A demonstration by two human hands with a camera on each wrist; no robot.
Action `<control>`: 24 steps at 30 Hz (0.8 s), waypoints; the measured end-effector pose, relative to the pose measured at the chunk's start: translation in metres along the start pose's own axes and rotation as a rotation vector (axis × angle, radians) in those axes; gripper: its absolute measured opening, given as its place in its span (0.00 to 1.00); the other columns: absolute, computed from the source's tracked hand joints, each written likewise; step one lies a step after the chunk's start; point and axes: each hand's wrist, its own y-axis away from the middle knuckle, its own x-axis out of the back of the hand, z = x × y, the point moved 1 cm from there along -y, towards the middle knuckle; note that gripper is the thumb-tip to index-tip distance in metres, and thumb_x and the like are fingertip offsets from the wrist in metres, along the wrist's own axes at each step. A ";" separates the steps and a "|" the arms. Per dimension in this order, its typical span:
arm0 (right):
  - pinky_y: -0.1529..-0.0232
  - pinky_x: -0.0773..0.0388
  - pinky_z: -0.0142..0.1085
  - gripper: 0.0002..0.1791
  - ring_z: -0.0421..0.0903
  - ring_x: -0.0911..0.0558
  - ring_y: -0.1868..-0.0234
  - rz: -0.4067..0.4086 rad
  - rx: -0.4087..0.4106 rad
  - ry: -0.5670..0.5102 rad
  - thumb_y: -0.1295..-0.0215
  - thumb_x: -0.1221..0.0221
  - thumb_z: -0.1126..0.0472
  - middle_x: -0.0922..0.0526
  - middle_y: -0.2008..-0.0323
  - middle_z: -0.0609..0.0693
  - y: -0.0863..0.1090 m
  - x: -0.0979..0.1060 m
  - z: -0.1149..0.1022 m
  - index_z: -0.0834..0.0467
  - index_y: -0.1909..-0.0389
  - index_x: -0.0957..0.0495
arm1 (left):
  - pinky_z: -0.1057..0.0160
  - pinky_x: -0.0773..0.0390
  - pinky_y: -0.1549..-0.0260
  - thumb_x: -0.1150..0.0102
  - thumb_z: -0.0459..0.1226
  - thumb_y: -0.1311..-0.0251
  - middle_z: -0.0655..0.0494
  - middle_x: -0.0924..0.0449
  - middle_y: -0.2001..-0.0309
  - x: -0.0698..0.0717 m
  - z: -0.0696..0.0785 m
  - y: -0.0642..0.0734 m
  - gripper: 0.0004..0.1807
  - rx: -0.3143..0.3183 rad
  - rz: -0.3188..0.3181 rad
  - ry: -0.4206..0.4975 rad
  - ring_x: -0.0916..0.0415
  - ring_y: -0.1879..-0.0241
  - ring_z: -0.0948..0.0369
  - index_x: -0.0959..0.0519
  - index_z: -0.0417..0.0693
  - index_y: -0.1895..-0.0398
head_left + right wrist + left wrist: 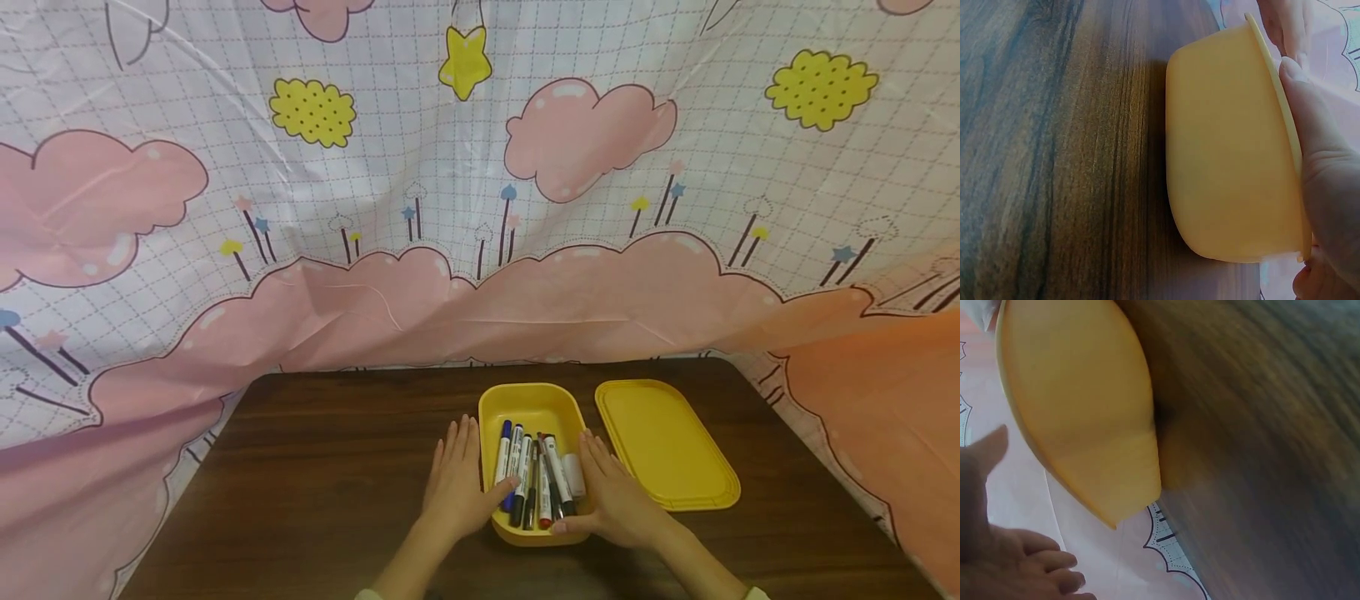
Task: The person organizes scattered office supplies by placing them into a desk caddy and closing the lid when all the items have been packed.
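A yellow plastic box (540, 407) stands lidless on the table, with several whiteboard markers (522, 468) lying lengthwise in it, their caps blue, black and red. Beside them, along the box's right wall, is a small white object (573, 477). My left hand (459, 487) lies along the left side, fingers straight, its thumb reaching over the rim. On the opposite side my right hand (618, 500) has straight fingers at the rim and its thumb over the near right corner. In the right wrist view the right thumb (1316, 125) lies along the rim, above the box's smooth wall (1229, 137).
The box's flat yellow lid (667, 442) lies on the dark wooden table (345, 467) to the right of the box. Behind the table hangs a cloth (420, 167) printed with pink clouds and stars, its folds also draping down at both sides.
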 end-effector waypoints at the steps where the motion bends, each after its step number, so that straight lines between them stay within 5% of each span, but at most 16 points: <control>1: 0.31 0.47 0.64 0.73 0.69 0.50 0.26 -0.001 -0.002 -0.003 0.60 0.34 0.27 0.54 0.26 0.71 0.000 0.000 0.000 0.73 0.28 0.55 | 0.43 0.58 0.26 0.44 0.67 0.46 0.44 0.59 0.22 -0.001 -0.001 0.001 0.58 -0.007 -0.016 0.002 0.62 0.23 0.47 0.54 0.39 0.24; 10: 0.32 0.46 0.64 0.73 0.70 0.48 0.27 0.002 0.005 0.021 0.60 0.35 0.26 0.54 0.26 0.72 0.001 0.000 0.000 0.73 0.28 0.56 | 0.44 0.60 0.26 0.38 0.70 0.58 0.44 0.65 0.22 -0.007 -0.007 0.006 0.69 -0.026 -0.095 0.025 0.67 0.22 0.47 0.57 0.39 0.24; 24: 0.32 0.47 0.66 0.74 0.69 0.52 0.26 -0.013 -0.029 -0.019 0.61 0.34 0.26 0.56 0.25 0.69 -0.001 -0.003 0.001 0.70 0.26 0.57 | 0.44 0.56 0.26 0.40 0.68 0.52 0.40 0.65 0.22 -0.019 -0.012 0.009 0.65 -0.041 -0.161 0.089 0.66 0.23 0.45 0.59 0.38 0.24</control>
